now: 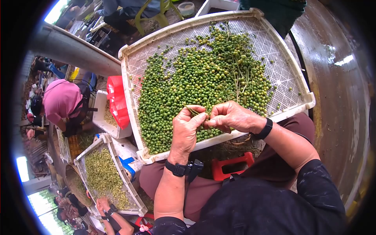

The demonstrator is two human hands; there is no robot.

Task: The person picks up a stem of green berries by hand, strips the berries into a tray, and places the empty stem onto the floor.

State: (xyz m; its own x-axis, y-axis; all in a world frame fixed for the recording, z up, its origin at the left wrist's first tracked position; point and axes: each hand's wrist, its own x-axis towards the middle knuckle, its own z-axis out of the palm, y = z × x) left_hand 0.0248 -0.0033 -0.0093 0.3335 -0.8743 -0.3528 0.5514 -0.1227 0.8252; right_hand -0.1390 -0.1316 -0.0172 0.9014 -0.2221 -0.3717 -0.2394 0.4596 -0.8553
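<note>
Tray (131, 113): white perforated plastic, fan-shaped, raised rim, resting across the lap
Berries (188, 78): small, round, smooth, green; heaped at tray centre, with thin loose stalks strewn toward 1 o'clock
Right hand (233, 116): at 3 o'clock of the sprig, thumb and forefinger pinching its end
Left hand (187, 127): at 9 o'clock of the sprig, fingertips pinching the other end
Sprig (192, 110): slender green stem held between both hands above the tray's 6 o'clock rim, long axis roughly 10 to 4 o'clock
</note>
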